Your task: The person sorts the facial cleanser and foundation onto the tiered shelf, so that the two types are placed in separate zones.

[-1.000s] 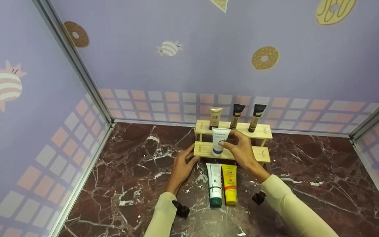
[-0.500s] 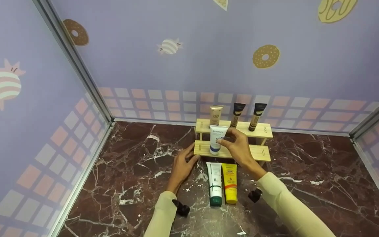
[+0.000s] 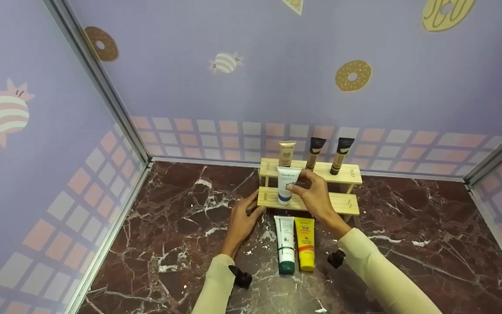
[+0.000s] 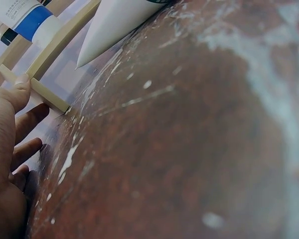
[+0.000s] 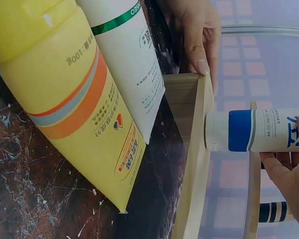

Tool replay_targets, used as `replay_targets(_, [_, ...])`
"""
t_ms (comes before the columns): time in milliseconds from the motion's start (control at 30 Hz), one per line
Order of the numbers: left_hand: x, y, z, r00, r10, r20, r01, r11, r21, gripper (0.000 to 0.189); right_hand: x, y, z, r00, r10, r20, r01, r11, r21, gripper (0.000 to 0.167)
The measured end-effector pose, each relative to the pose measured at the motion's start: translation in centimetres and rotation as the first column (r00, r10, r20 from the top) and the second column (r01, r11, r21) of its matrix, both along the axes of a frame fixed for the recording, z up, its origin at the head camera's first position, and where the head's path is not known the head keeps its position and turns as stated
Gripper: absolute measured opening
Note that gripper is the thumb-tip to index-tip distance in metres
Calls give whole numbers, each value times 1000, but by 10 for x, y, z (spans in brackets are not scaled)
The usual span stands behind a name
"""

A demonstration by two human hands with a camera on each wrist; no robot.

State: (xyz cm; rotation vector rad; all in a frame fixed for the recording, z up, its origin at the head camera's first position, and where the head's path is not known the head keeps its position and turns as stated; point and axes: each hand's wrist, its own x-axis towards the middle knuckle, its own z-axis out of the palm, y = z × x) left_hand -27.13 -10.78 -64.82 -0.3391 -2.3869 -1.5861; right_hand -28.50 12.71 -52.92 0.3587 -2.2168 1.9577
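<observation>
A white squeeze tube with a blue band [image 3: 288,179] stands cap-down on the lower step of a two-step wooden display rack [image 3: 329,206]. My right hand [image 3: 318,196] pinches its right side, thumb in front and fingers behind. In the right wrist view the tube's white cap [image 5: 217,131] meets the step's surface, left of its middle. At the step's left end my left hand [image 3: 243,218] holds the rack, thumb at the front corner [image 4: 22,82] and fingers along the side. The lower fingers [image 4: 27,152] are spread close over the tabletop.
In front of the rack, a white tube with a green cap [image 3: 285,244] and a yellow tube [image 3: 306,244] lie side by side on the marbled tabletop [image 3: 181,226]. The upper step bears a beige tube [image 3: 286,153] and two black-and-gold tubes [image 3: 315,152]. Patterned panels [image 3: 277,87] enclose the back and sides.
The right hand has shifted the white tube with the blue band slightly left and back on the lower step, mostly in the first half second. The left hand stays at the rack's end.
</observation>
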Motion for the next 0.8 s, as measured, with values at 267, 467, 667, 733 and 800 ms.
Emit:
replay_targets(267, [0,1,0,1000,2,23,-2,1000,7,63,-1,-1,1,1000,15,-7,-15,1000,-4,24])
replay_targets(467, [1,2,1,1000,11,7,-11,1000,-15,63,-1,-1,-1,999,19,-36,-19,1000,-1,25])
replay_targets(667, [0,1,0,1000,12,9,-11,1000,-19,63,-2,-1,-2,999,34,-23,-33,999,18,26])
replay_targets(733, [0,0,0,1000,8,4,-8,1000,-21,63,-2,0,-2,999,44,-11,-43,999,27,27])
replay_targets(800, [0,-1,0,1000,8,-2,-8,1000,-26,63,-2,1,-3,998,55,-2,-55,998,39,30])
